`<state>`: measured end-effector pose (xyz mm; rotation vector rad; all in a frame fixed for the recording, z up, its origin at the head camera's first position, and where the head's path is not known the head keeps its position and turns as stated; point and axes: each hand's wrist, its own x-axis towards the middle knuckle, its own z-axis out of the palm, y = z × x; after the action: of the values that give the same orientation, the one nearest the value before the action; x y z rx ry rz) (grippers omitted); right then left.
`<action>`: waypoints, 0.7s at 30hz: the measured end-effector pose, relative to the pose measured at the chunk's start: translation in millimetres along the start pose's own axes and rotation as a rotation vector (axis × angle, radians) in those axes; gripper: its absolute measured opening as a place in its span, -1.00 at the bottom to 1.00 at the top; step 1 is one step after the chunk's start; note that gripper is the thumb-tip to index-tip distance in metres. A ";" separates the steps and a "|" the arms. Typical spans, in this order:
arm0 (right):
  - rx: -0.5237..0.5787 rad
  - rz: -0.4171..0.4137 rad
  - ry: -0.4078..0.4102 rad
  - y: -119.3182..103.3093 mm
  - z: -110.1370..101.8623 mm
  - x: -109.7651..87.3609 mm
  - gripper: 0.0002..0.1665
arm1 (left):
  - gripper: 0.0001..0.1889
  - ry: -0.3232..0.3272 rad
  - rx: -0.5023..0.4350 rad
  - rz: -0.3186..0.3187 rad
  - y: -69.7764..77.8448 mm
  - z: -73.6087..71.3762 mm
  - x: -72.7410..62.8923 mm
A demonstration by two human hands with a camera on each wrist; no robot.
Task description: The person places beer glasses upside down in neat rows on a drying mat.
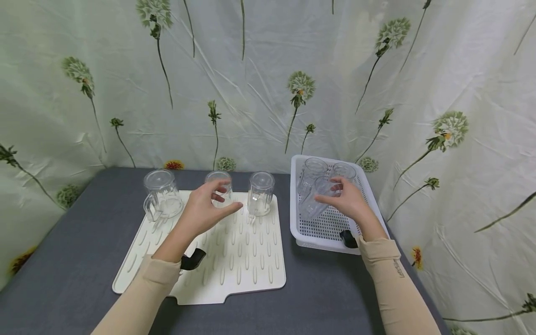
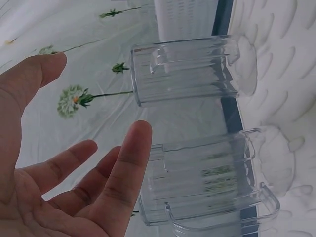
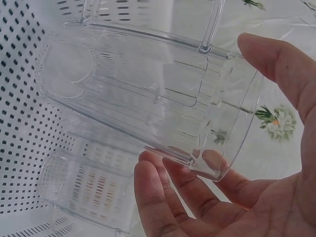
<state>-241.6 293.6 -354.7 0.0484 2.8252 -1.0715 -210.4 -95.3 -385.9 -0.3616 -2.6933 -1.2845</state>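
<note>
My right hand (image 1: 347,199) is at a clear glass mug (image 3: 143,94) that leans at a tilt in the white basket (image 1: 295,200). Thumb and fingers lie on opposite sides of its end, and some fingertips show through the glass. Over the white ridged drying mat (image 1: 234,270), my left hand (image 1: 205,209) is held with fingers spread and holds nothing. Three clear mugs stand on that mat: one at the left (image 1: 163,193), a middle mug (image 1: 225,197) partly hidden behind the left hand, and one at the right (image 1: 260,195).
Two more clear mugs, one at the back left (image 1: 311,171) and one at the back right (image 1: 346,170), are in the basket. A dark grey cloth (image 1: 314,298) covers the table. Behind it hangs a flower-patterned curtain (image 1: 251,93).
</note>
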 end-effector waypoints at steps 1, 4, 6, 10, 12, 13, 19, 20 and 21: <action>0.006 -0.003 0.003 0.4 -0.1 -0.7 0.18 | -0.25 0.001 0.000 -0.001 -0.6 0.3 -0.8; 0.021 -0.018 0.009 0.9 -0.7 -3.5 0.19 | -0.26 0.005 -0.008 0.000 -2.4 0.9 -3.7; 0.028 -0.029 0.015 0.5 -1.4 -5.8 0.18 | -0.27 0.005 -0.017 -0.003 -3.8 0.9 -6.2; 0.039 -0.049 0.022 -1.9 -2.7 -11.5 0.19 | -0.27 0.011 -0.030 -0.018 -6.8 0.9 -11.1; 0.046 -0.049 0.025 -3.1 -3.2 -14.1 0.20 | -0.27 0.011 -0.030 -0.028 -8.1 0.7 -13.2; 0.050 -0.048 0.027 -3.7 -3.4 -15.5 0.21 | -0.26 0.010 -0.030 -0.034 -8.8 0.5 -14.0; 0.065 -0.047 0.039 -6.3 -5.8 -22.5 0.22 | -0.27 0.005 -0.021 -0.047 -12.4 -0.7 -18.4; 0.066 -0.049 0.042 -6.5 -6.1 -23.5 0.22 | -0.27 0.007 -0.019 -0.045 -12.7 -0.9 -19.1; 0.068 -0.050 0.043 -6.5 -6.4 -24.2 0.21 | -0.27 0.008 -0.017 -0.043 -13.2 -1.1 -19.8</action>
<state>-218.6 293.3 -342.6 0.0067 2.8421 -1.1909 -194.9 -107.3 -399.5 -0.3007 -2.6993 -1.3184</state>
